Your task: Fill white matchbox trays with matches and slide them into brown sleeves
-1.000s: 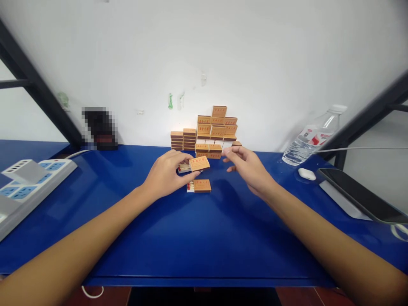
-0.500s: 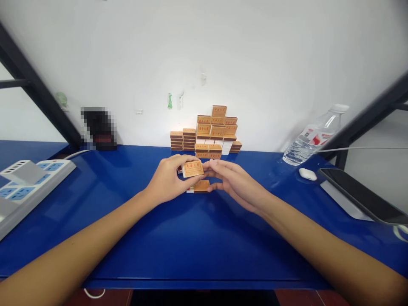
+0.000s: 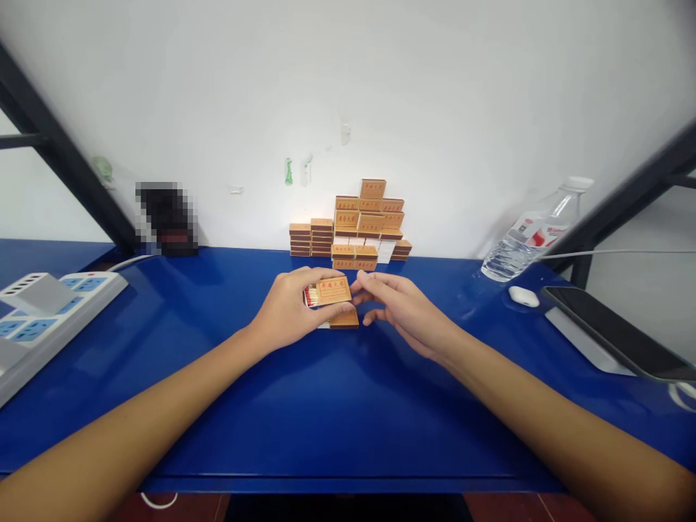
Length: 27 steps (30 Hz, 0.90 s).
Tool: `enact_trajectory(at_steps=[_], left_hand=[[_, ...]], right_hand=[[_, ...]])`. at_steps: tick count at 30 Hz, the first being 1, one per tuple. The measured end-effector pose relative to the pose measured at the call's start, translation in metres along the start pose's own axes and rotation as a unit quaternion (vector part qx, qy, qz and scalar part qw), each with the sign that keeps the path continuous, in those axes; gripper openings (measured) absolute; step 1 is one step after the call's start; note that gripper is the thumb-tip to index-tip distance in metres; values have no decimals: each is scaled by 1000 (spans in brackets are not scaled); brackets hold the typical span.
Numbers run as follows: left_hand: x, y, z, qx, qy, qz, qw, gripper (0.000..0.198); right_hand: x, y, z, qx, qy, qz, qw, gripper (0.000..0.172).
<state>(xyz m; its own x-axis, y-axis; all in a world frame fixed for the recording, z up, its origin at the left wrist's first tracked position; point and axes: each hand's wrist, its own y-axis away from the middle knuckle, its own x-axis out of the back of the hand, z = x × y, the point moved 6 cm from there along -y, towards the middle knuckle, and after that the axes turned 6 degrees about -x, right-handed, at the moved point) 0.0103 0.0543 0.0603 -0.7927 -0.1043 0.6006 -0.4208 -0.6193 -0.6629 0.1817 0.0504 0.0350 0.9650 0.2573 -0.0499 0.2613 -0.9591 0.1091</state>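
Note:
A partly slid-open matchbox (image 3: 333, 290), red-tipped matches showing at its left end, is gripped between the thumb and fingers of my left hand (image 3: 291, 304). My right hand (image 3: 399, 301) is beside the box's right end, fingers curved and apart; whether a fingertip touches the box I cannot tell. Below the held box, a second matchbox (image 3: 346, 319) lies on the blue table (image 3: 337, 413), partly covered by my left thumb. Farther back, a stepped stack of matchboxes (image 3: 370, 221) stands near the wall, with two lower piles (image 3: 322, 238) to its left.
A tilted water bottle (image 3: 530, 232) stands at the back right, near a white earbud case (image 3: 523, 296) and a dark phone (image 3: 614, 330). At the left lies a power strip (image 3: 70, 312) with a white charger (image 3: 44, 297). A pixelated dark object (image 3: 168, 217) stands behind.
The matchbox in my left hand now shows its matches at the left end, its cover farther right. My right hand's fingers have drawn slightly right, away from the lower box.

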Motion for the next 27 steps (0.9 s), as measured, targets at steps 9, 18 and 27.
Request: enact_trajectory(at_steps=[9,18,27], left_hand=[[0,-1,-8,-2,-15,-7,1000,45],[11,-3,-20,-5,-104,17,994,38],[12,-7,-33,-12,-148,-62,987,40]], right_hand=[[16,-10,2,-17,33,24,999,26],[63,-28,-7,-34,7,102,994,15],[155,-42,-7,-110,500,144,847,37]])
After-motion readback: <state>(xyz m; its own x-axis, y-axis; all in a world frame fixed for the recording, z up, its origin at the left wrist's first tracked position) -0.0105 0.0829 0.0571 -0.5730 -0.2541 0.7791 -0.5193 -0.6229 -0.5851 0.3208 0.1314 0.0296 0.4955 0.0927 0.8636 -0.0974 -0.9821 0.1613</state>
